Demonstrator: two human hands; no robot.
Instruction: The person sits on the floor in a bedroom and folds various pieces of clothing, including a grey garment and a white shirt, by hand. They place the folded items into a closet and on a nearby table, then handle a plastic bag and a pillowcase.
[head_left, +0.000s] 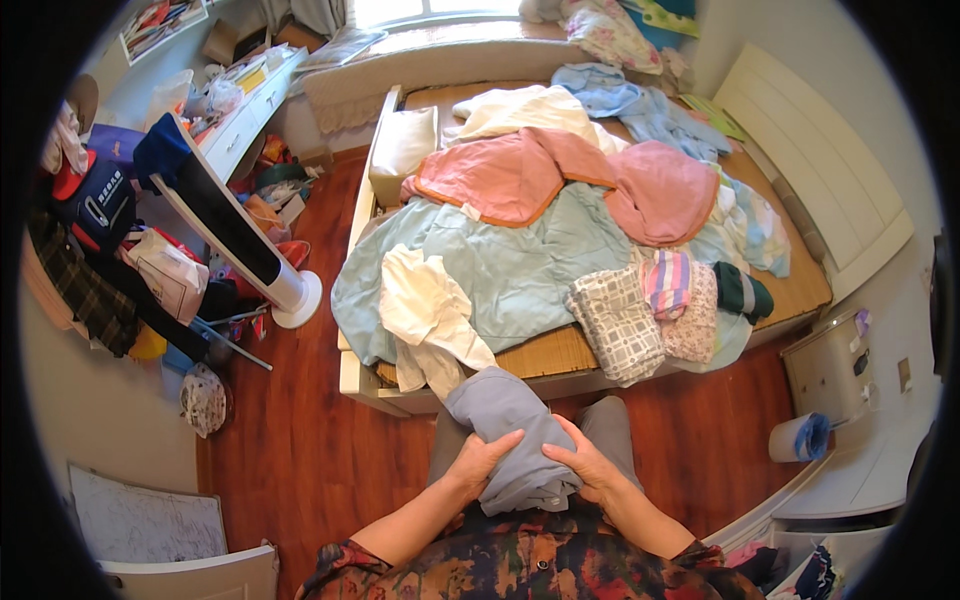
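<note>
Between my two hands is a folded bundle of grey-blue cloth (517, 435), held in front of my body over my lap. My left hand (484, 457) grips its left side with the thumb on top. On the right side, my right hand (581, 457) grips it the same way. The bundle's far end reaches the bed's near edge, beside a crumpled cream cloth (427, 300). Farther right on the bed lie a folded grey-and-white patterned cloth (616, 322), a rolled striped cloth (667, 285) and a dark green roll (742, 291).
A pale green quilt (517, 262) and pink-orange bedding (510, 176) cover much of the bed (551, 360). A white tower fan (289, 292) stands left, near a cluttered desk (247, 112). At right are a small bin (787, 439) and a cabinet (825, 367).
</note>
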